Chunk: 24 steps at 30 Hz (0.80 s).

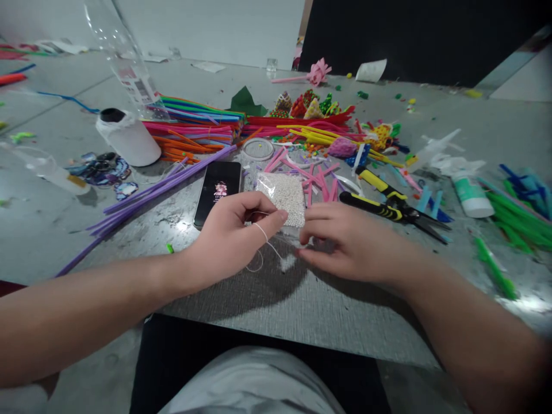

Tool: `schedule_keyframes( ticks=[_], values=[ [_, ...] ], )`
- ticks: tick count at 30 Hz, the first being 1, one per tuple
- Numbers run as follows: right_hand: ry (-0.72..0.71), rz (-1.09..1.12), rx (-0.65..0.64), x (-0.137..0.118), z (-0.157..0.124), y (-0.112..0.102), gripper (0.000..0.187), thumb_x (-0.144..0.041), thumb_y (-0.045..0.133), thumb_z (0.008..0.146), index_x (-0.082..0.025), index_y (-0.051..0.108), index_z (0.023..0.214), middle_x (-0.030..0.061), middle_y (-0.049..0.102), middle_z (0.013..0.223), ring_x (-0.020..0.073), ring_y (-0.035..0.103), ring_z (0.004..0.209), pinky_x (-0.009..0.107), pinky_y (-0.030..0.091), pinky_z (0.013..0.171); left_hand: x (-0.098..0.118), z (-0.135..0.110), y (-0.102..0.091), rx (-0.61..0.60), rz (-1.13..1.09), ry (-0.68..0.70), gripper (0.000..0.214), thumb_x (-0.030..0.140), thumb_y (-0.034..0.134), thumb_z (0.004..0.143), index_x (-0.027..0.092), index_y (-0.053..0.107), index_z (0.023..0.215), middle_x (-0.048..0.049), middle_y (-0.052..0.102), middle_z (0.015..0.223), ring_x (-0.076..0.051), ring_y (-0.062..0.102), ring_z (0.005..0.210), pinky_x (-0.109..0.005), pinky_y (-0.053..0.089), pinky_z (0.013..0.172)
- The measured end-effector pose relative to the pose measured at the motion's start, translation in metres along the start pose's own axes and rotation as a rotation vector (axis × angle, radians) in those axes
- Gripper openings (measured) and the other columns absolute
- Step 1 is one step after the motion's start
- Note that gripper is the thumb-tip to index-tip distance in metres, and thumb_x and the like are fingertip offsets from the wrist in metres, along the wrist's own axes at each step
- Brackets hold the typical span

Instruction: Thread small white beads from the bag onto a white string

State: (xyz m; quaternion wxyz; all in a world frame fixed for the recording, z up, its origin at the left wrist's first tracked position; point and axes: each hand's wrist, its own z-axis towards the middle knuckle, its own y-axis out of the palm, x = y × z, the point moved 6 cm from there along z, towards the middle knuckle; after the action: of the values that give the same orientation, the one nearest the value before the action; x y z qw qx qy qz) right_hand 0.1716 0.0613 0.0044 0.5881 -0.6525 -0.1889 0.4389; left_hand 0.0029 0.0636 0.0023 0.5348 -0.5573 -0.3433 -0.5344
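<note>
Left hand (pixel 235 233) has thumb and forefinger closed on white thread (pixel 271 245), dangling at the bead bag's (pixel 287 192) six o'clock! Right hand (pixel 351 238) curls at five, fingers slightly parted, hold impossible to tell; phone (pixel 211 198) at nine!

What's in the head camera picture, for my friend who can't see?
The left hand holds a thin white thread over a grey table, with the right hand beside a clear bag of white beads. A phone and a black-and-yellow tool lie nearby, colourful pipe cleaners behind.
</note>
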Motion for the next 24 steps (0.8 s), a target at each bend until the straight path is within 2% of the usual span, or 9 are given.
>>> schedule_keyframes(
  ticks=[2,7,15,17,20,24],
  values=[
    [0.019,-0.040,-0.073,-0.001,0.000,0.007,0.022,-0.036,0.066,0.095,-0.017,0.070,0.086,0.0058,0.063,0.085,0.0202,0.058,0.081,0.033,0.039,0.073,0.000,0.000,0.000,-0.005,-0.006,0.010,0.025,0.022,0.069,0.089,0.016,0.059,0.067,0.0063,0.047,0.061,-0.007,0.037,0.056,-0.026,0.029,0.052],
    [0.049,-0.061,-0.162,-0.006,0.001,0.011,0.018,-0.019,0.057,0.096,-0.017,0.073,0.088,0.0060,0.067,0.086,0.0206,0.061,0.083,0.035,0.041,0.078,0.000,-0.001,0.002,-0.027,-0.022,0.008,0.025,0.022,0.068,0.090,0.015,0.059,0.068,0.0059,0.048,0.063,-0.006,0.038,0.058,-0.026,0.030,0.053],
    [-0.013,0.209,-0.316,-0.014,-0.007,0.014,0.010,-0.016,0.064,0.090,-0.019,0.072,0.085,0.0013,0.066,0.083,0.0162,0.060,0.081,0.031,0.043,0.078,-0.002,0.000,0.003,-0.035,-0.008,-0.004,0.024,0.022,0.068,0.090,0.015,0.060,0.069,0.0056,0.049,0.064,-0.007,0.040,0.060,-0.025,0.031,0.053],
    [-0.003,0.215,-0.287,-0.013,-0.007,0.013,0.009,-0.019,0.066,0.091,-0.019,0.074,0.087,0.0022,0.066,0.083,0.0168,0.061,0.082,0.031,0.044,0.077,-0.001,-0.001,0.003,-0.032,-0.002,0.003,0.024,0.022,0.069,0.090,0.015,0.060,0.068,0.0057,0.049,0.064,-0.006,0.039,0.060,-0.025,0.031,0.053],
    [0.035,0.086,-0.213,-0.011,-0.005,0.008,0.015,-0.023,0.063,0.093,-0.017,0.076,0.092,0.0062,0.068,0.085,0.0197,0.062,0.082,0.032,0.044,0.074,0.001,-0.001,0.003,-0.029,-0.002,0.003,0.024,0.021,0.069,0.089,0.015,0.059,0.068,0.0058,0.049,0.063,-0.006,0.039,0.059,-0.025,0.030,0.052],
    [0.012,0.055,-0.261,-0.017,-0.007,0.008,0.016,-0.021,0.063,0.093,-0.019,0.078,0.094,0.0061,0.071,0.085,0.0198,0.065,0.083,0.032,0.046,0.074,0.000,-0.001,0.002,-0.030,-0.011,-0.009,0.024,0.021,0.069,0.089,0.015,0.060,0.068,0.0058,0.049,0.063,-0.006,0.040,0.059,-0.025,0.031,0.052]
  ],
)
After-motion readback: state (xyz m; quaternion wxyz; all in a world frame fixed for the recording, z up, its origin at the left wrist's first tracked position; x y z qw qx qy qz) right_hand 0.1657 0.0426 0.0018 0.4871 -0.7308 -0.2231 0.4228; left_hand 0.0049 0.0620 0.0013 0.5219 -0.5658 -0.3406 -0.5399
